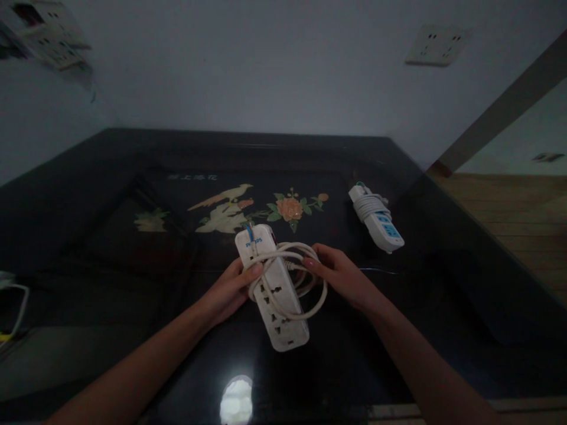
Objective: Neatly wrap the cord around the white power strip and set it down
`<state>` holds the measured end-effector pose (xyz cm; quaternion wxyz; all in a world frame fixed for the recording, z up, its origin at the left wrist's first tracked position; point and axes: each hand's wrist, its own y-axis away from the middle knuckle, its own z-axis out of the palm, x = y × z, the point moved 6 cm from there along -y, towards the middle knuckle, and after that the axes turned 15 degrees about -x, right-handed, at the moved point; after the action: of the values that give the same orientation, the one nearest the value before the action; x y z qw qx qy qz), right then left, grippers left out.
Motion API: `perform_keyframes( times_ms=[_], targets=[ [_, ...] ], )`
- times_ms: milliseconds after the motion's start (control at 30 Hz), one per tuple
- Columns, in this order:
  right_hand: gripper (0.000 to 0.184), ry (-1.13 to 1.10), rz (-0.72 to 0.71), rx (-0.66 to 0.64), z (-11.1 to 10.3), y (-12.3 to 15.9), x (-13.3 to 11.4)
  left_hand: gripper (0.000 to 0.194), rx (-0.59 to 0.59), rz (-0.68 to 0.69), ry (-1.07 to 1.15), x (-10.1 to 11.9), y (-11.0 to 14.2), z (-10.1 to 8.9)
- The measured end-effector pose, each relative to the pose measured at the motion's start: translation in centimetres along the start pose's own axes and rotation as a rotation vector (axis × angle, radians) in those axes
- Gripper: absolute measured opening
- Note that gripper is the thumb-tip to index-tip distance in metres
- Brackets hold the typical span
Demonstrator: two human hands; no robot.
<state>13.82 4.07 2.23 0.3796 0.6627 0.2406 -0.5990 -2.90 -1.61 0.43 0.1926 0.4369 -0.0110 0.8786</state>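
Observation:
A white power strip (277,301) with blue lettering at its top end is held tilted over the dark glossy table. Its white cord (322,295) lies in loose loops across the sockets, and blue wire ends show near the lettering. My left hand (234,289) grips the strip's left side, its thumb pressing the cord against the front. On the right, my right hand (334,271) pinches the looped cord between thumb and fingers. Further back to the right lies a second white power strip (383,230) with blue sockets, its cord wound round it.
The black tabletop (345,366) bears an inlaid bird and flower picture (290,209). Behind it is a pale wall with a socket plate (436,46) at right and more socket plates (57,41) at left. A white cable (22,304) shows at the left edge.

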Motion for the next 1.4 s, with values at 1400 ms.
perform_keyframes(
  times_ms=[1400],
  targets=[
    [0.028,-0.666,-0.166,0.194,3.4,-0.5,0.9,0.063,-0.142,-0.064,0.479,-1.1,-0.5,1.7]
  ],
)
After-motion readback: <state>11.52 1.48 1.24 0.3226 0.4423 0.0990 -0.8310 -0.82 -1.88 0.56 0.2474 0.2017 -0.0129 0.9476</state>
